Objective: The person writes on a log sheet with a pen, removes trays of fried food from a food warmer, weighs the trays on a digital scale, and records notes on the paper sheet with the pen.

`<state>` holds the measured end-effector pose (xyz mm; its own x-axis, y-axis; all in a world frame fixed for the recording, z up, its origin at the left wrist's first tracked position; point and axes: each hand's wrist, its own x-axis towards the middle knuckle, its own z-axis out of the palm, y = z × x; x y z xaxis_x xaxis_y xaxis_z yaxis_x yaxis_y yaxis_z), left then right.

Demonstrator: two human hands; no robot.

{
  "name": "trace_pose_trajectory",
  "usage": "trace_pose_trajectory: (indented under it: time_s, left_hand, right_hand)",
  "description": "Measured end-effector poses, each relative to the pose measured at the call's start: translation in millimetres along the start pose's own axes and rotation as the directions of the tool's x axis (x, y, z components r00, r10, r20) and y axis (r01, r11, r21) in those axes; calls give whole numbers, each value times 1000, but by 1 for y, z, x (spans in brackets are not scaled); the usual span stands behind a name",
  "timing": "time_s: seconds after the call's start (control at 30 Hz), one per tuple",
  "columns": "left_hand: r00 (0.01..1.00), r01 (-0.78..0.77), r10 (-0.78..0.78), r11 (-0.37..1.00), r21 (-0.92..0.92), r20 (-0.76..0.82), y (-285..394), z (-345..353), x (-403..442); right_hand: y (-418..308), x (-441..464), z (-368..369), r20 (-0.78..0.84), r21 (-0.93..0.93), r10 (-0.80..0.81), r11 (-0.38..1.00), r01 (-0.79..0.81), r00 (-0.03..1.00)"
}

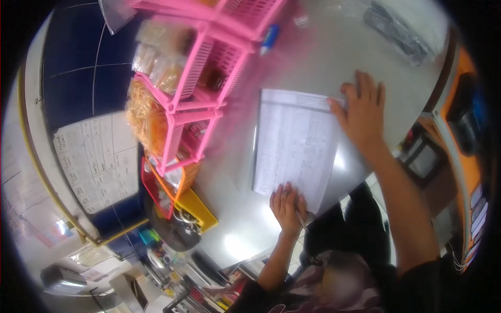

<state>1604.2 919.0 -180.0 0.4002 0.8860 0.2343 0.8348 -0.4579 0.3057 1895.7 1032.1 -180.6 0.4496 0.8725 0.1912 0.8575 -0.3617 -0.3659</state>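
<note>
A printed sheet of paper [295, 141] with rows of small text and a table lies on the grey metal table. My left hand [286, 209] rests on its lower edge, fingers bent, with a thin pen [302, 221] sticking out below the thumb. My right hand [364, 112] is at the sheet's upper right edge, fingers spread. Its thumb reaches onto the paper's corner, while the other fingers are over the table beside it. A dark edge shows beneath the sheet's left side; what it belongs to is unclear.
Pink stacked baskets [201, 78] with packets stand left of the paper. Below them are a yellow bin [197, 206] and a red bin [156, 190]. A blue marker [269, 39] and a plastic-wrapped dark item [396, 32] lie farther up. The metal table [235, 208] curves into view.
</note>
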Motion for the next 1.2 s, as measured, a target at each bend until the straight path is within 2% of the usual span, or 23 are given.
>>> trace_pose_trajectory:
  time_s: [0.6, 1.2]
  left_hand:
    - [999, 21, -21, 1000, -1, 31, -1, -1, 4]
    - [999, 42, -42, 999, -32, -5, 5, -7, 15]
  right_hand:
    - [-1, 3, 1, -10, -15, -1, 1000, 0, 1000]
    - [-4, 1, 1, -6, -25, -6, 1000, 6, 1000]
